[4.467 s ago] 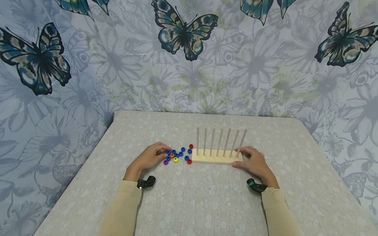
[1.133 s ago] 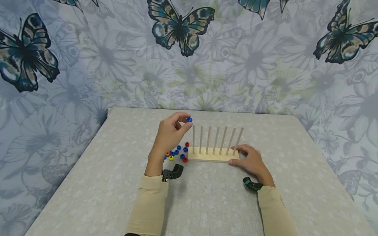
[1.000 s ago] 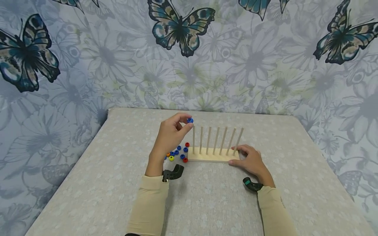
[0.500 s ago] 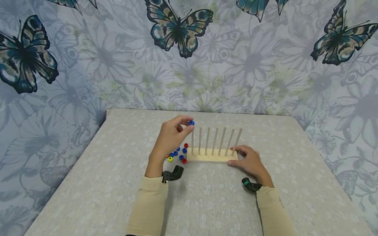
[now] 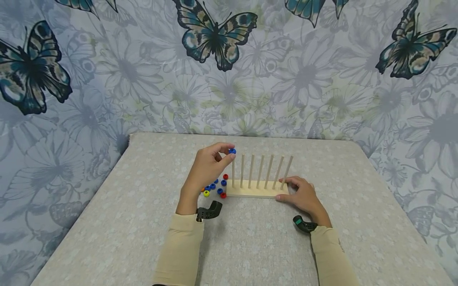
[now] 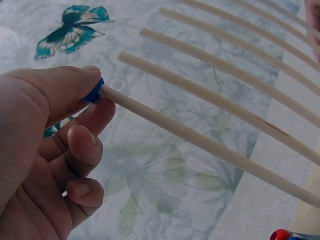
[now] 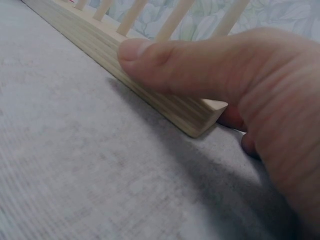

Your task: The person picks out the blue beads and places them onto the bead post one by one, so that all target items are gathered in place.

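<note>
Between thumb and index finger, my left hand pinches a blue bead at the top of the leftmost wooden peg. In the left wrist view the peg's tip meets the blue bead, and the other fingers are loosely bent below. A pale wooden base carries a row of several upright pegs, all bare apart from the bead at the leftmost tip. My right hand grips the base's right end. The right wrist view shows its thumb along the front edge of the base.
Loose beads lie left of the base: several blue, a yellow bead, a red bead at the front and another red bead behind. An orange one is partly hidden by the left wrist. A patterned cloth covers the table.
My left hand has risen from the bead pile with a blue bead, moved right to the leftmost peg, and lowered slightly onto its tip. The right hand has kept its grip on the base.
</note>
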Demonstrator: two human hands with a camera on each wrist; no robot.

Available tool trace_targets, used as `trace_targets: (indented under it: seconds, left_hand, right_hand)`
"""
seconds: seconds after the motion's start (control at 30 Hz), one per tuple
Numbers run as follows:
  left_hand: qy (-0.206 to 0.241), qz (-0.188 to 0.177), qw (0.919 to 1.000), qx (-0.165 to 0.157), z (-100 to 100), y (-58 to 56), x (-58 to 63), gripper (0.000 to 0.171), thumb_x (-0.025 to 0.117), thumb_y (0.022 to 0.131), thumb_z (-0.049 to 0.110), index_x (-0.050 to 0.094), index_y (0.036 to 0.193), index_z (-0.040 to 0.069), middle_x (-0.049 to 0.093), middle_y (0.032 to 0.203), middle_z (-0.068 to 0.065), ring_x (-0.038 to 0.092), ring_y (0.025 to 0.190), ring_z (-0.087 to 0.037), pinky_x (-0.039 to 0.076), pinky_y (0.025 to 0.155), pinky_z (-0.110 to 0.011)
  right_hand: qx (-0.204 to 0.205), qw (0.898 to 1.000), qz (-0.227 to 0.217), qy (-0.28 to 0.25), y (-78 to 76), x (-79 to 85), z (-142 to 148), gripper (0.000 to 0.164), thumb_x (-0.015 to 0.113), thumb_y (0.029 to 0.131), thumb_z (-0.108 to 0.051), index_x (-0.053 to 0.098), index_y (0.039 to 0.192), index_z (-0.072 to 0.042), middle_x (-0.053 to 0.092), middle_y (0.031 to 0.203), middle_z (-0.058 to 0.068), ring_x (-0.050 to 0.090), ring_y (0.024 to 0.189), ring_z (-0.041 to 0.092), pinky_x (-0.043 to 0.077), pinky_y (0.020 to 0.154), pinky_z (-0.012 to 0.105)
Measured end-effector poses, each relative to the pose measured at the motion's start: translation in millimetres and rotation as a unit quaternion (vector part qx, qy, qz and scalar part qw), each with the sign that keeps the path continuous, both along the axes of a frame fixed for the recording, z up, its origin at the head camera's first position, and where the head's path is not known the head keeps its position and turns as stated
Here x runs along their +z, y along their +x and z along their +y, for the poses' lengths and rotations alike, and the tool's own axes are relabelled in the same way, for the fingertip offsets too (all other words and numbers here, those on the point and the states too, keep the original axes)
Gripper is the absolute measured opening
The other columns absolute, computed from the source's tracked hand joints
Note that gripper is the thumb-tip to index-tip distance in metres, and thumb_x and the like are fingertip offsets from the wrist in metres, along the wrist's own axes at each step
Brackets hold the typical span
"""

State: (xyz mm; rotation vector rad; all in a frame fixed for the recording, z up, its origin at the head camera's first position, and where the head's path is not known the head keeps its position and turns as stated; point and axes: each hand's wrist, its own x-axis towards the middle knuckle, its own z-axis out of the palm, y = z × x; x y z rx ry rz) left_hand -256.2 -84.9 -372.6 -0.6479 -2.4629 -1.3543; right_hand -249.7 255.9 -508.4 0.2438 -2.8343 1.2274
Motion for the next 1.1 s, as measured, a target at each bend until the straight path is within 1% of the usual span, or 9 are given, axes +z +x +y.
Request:
trace_targets:
  seconds: [0.2,0.4,0.6,0.83,1.1]
  left_hand:
    - [-0.008,0.002,1.0,0.0,-0.6,-1.3,-1.0,0.026,0.066,0.097,0.037,0.07,0.121,0.026,0.069,0.098,0.008,0.054,0.059,-0.015,0.044,0.052,-0.03]
    - [-0.023,0.004,0.9997,0.001,-0.9,-1.5,-3.2,0.027,0.066,0.097,0.037,0.07,0.121,0.025,0.068,0.096,0.009,0.053,0.058,-0.015,0.044,0.051,-0.029]
    - [-0.024,-0.001,0.9997,0.001,-1.8,-1.4,-3.8,0.026,0.068,0.096,0.036,0.071,0.12,0.025,0.067,0.094,0.009,0.053,0.059,-0.015,0.044,0.051,-0.03]
    - [-0.024,-0.015,0.9996,-0.003,-2.5,-1.4,-4.8,0.025,0.068,0.096,0.037,0.071,0.119,0.027,0.068,0.095,0.008,0.056,0.062,-0.015,0.047,0.053,-0.031]
    - [-0.024,-0.027,0.9993,-0.005,-2.9,-0.7,-4.3,0.025,0.068,0.096,0.038,0.07,0.119,0.028,0.069,0.098,0.009,0.058,0.063,-0.015,0.048,0.053,-0.032]
  right_hand:
    - [-0.001,1.0,0.002,-0.003,-0.7,-0.7,0.0,0.063,0.088,0.068,-0.055,0.069,0.121,-0.03,0.066,0.116,-0.001,0.052,0.1,0.021,0.023,0.089,0.04]
    - [0.003,1.0,0.007,-0.005,1.7,2.1,0.0,0.062,0.089,0.067,-0.055,0.07,0.121,-0.029,0.067,0.116,0.0,0.053,0.099,0.022,0.022,0.088,0.041]
    - [0.005,1.0,0.01,-0.003,3.0,3.0,-0.2,0.062,0.089,0.067,-0.054,0.07,0.121,-0.028,0.067,0.115,0.001,0.052,0.099,0.022,0.022,0.087,0.042]
    - [0.004,1.0,0.007,-0.006,3.4,2.4,-0.8,0.062,0.089,0.067,-0.053,0.07,0.121,-0.028,0.067,0.114,0.001,0.051,0.098,0.022,0.022,0.087,0.041]
    - [0.004,1.0,0.011,0.001,4.1,2.2,-1.0,0.062,0.089,0.068,-0.053,0.07,0.121,-0.027,0.067,0.115,0.001,0.052,0.099,0.021,0.022,0.086,0.041]
